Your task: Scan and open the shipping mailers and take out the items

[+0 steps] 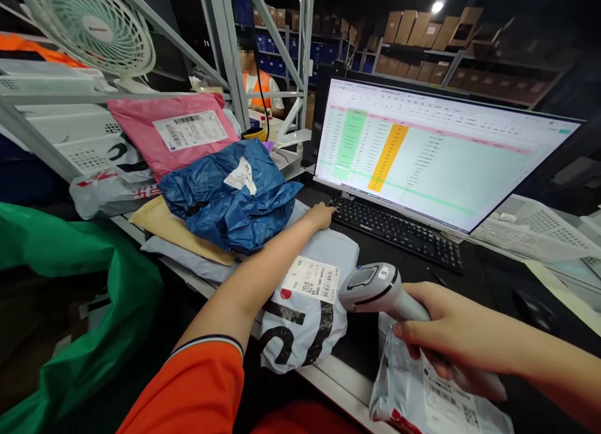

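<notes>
My right hand [436, 327] is closed around the handle of a grey barcode scanner [373, 287], marked with a "5" label. Its head points left, towards a white-and-black plastic mailer bag [305, 321] with a printed label [312, 279]. Below my right hand lies another pale mailer bag [399, 377] with a label, partly hidden by the hand and scanner. My left hand [322, 215] reaches across the first bag to the left end of a black keyboard [399, 230], a finger extended onto the keys; the other fingers are partly hidden.
A monitor [436, 152] showing a spreadsheet stands behind the keyboard. Blue [225, 202], pink [173, 133] and yellow [173, 227] parcels are piled at left, below a fan [94, 27]. A mouse [535, 310] lies at right. Beyond the metal frame is a person [263, 89] in an orange vest.
</notes>
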`<state>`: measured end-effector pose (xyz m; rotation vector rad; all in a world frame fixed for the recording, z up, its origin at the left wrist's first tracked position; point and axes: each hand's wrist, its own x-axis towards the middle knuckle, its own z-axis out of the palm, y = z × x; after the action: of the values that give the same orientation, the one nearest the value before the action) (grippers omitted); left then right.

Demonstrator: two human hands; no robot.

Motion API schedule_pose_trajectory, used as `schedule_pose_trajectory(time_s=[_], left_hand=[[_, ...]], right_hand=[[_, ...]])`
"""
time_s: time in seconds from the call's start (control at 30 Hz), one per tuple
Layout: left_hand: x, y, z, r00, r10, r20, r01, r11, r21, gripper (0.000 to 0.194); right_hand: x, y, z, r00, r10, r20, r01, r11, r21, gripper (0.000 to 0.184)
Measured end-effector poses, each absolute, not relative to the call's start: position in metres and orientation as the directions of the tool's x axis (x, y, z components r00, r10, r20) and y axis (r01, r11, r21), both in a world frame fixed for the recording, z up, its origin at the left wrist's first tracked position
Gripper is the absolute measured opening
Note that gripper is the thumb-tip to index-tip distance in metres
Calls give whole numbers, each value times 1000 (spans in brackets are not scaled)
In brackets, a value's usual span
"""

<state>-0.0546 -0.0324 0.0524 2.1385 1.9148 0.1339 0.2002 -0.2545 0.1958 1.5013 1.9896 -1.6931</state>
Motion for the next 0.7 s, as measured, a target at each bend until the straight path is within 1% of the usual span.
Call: schedule_pose_trajectory(time_s=[0.1,0.2,0.33,0.43,0.57,0.7], left_hand=[[-51,-26,50,126,985,-122,969,-95,227,52],[-48,-26,51,124,986,-113,975,-100,197,50],[-47,-37,54,123,992,34,976,-127,174,38],[-47,-46,55,98,985,141,980,-120,160,33],[-48,-50,56,112,977,182,982,-137,129,26],[-48,-50,56,118,973,196,985,-140,102,23]], right_hand=[[199,-251,190,-504,582,-638,717,-130,-685,26],[197,-245,188,-500,594,-630,722,-114,-682,24],[193,-238,191,-498,601,-625,741,-79,-667,23],[188,-234,196,-504,590,-631,757,-51,-652,17],[186,-237,202,-495,580,-647,787,-16,-616,9],[189,-247,211,-467,599,-651,791,-46,-610,14]])
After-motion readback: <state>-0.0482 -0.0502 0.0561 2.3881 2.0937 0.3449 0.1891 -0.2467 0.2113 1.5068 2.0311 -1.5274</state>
